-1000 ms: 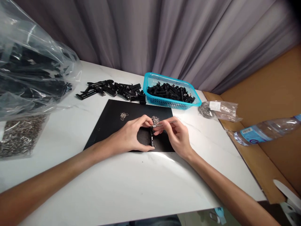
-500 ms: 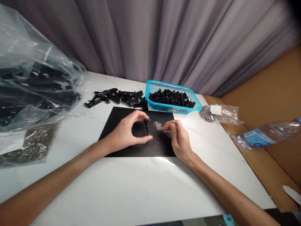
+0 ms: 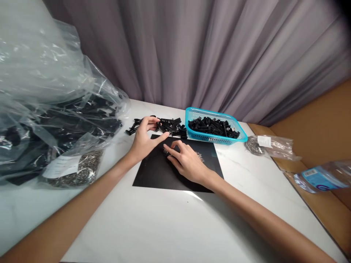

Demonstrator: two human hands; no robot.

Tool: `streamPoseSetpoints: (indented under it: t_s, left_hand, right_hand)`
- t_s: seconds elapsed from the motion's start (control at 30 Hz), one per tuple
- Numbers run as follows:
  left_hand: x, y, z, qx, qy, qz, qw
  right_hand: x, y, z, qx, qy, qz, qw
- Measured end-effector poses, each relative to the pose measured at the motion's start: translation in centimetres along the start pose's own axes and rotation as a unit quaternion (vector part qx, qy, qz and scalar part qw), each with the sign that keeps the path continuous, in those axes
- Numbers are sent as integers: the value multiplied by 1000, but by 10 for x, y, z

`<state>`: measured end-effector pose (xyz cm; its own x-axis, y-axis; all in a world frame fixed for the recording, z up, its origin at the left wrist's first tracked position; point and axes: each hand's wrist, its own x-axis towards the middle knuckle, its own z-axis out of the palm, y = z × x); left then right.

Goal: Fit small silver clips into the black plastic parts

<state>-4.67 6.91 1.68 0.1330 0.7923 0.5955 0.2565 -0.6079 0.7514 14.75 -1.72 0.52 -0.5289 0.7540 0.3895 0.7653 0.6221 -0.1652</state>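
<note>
Along the far edge of the table [image 3: 137, 226], left of the blue plastic basket [image 3: 242, 138], loose pile of black molded plastic parts [image 3: 171, 125]; left hand [image 3: 146, 138] is at this pile's left end, thumb and fingers spread wide apart, fingertips over the parts; can't tell if they touch.

On the black mat [image 3: 159, 179], right hand [image 3: 189, 162] is palm down, reaching in from the mat's near right corner; its index finger and thumb are at a small heap of metal pieces [image 3: 165, 150] near the mat's far left corner; fingertips partly hide that heap; can't tell whether they pinch anything. Second heap of small metal bits [image 3: 200, 157] shows just past the right hand's knuckles, toward the mat's right edge.

Basket sits just beyond the mat's far right corner, filled with more black plastic parts; large clear plastic bag [image 3: 90, 87] with black parts inside fills the table's far left corner; bag of metal hardware [image 3: 89, 168] with a white label lies in front of it; smaller clear bag [image 3: 282, 146], metal pieces bunched at its left end, lies across the table's right edge onto cardboard [image 3: 323, 124]; blue-labeled bottle [image 3: 319, 179] on its side there too; gray curtain [image 3: 164, 54] behind the far edge.
</note>
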Motion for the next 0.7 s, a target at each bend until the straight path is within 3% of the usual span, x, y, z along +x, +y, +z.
streamPoseSetpoints:
  t_s: [0.47, 0.7]
  left_hand:
    - [-5, -5, 0, 67, -17, 51, 996]
    - [-8, -5, 2, 82, -40, 68, 994]
  right_hand:
    - [-25, -12, -3, -2, -40, -25, 999]
    - [-41, -9, -5, 43, 20, 13, 999]
